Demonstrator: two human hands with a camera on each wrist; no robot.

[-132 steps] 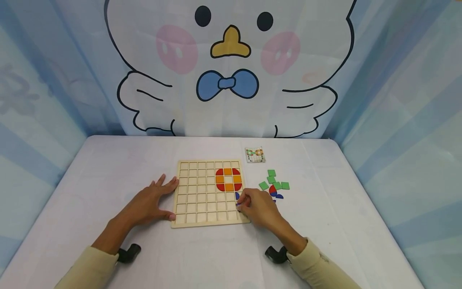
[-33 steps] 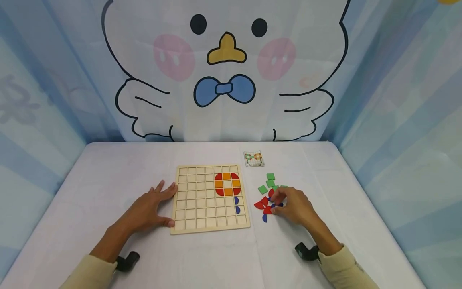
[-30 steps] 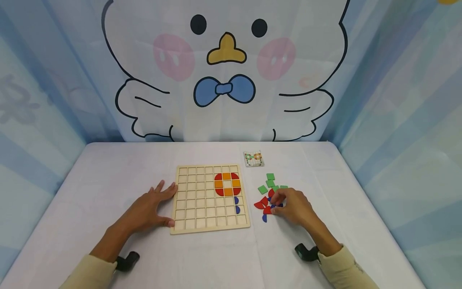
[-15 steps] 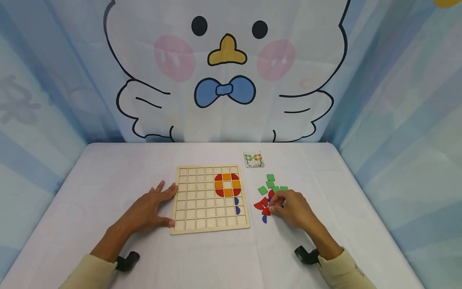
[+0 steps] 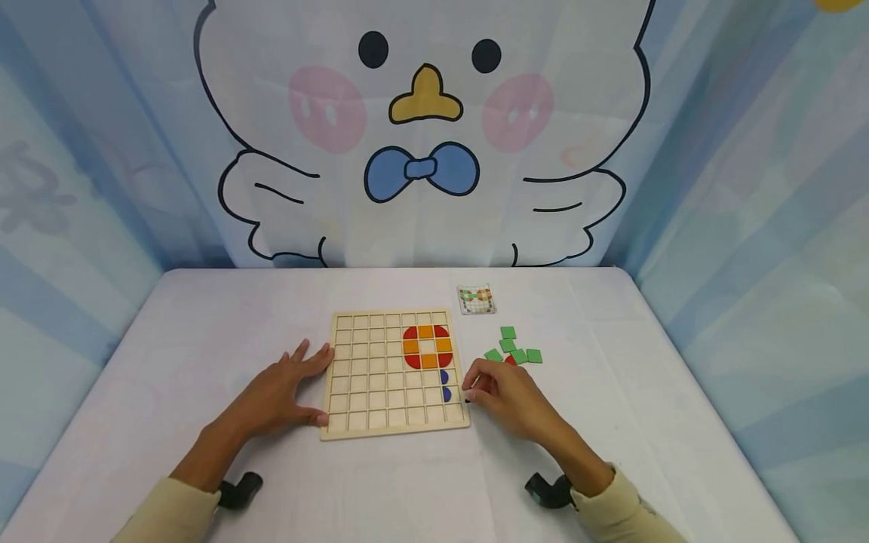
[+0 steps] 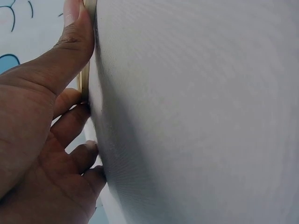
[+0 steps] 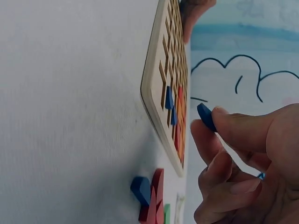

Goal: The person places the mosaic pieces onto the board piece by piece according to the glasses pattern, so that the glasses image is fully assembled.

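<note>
A wooden grid board lies flat on the white table. Set in its upper right cells is a ring of red and orange tiles; two blue half-round tiles lie below that. My left hand rests at the board's left edge, fingers spread, thumb near the lower corner. Just off the right edge, my right hand pinches another blue half-round tile between thumb and index finger, held on edge. Its other fingers are bent beneath, as the right wrist view shows.
Several green square tiles lie right of the board. A loose blue tile and red tiles sit nearby, mostly hidden behind my right hand in the head view. A small pattern card lies behind the board's right corner.
A second blue tile was left on the board, and my right hand went to the loose tiles. Now it has moved left to the board's edge with another blue tile. My left hand stays put.
</note>
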